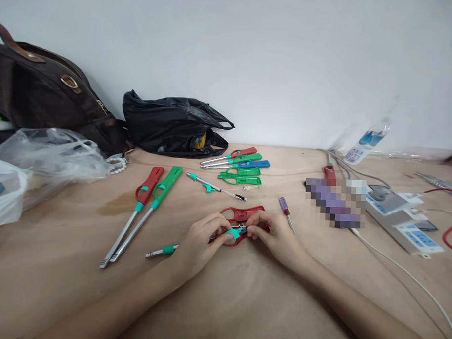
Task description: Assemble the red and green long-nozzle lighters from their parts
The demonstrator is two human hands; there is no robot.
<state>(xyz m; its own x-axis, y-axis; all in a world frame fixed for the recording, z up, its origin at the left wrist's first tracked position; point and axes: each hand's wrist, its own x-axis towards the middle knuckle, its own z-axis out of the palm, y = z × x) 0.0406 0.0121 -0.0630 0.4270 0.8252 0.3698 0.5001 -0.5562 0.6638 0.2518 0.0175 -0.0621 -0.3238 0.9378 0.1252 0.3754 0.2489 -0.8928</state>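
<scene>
My left hand (203, 240) is closed around the inner rod of a long-necked gas lighter. The rod's silver tube (154, 253) with its teal collar (169, 249) sticks out to the left. By the left fingertips sits a teal trigger (234, 233). My right hand (273, 234) pinches a small black part (243, 230) at the rod's right end. Just behind and under the fingers lie two red lighter handle halves (246, 213), partly covered by the hands. A screwdriver with a purple handle (284, 206) lies to the right of my right hand.
Red and green lighters (166, 184) lie at left. Behind are several more lighters (245, 153), green handle halves (244, 180) and another rod (207, 181). A black plastic bag (168, 123) and dark backpack (46, 94) stand left; a power strip (405, 225) and bottle (368, 142) are right.
</scene>
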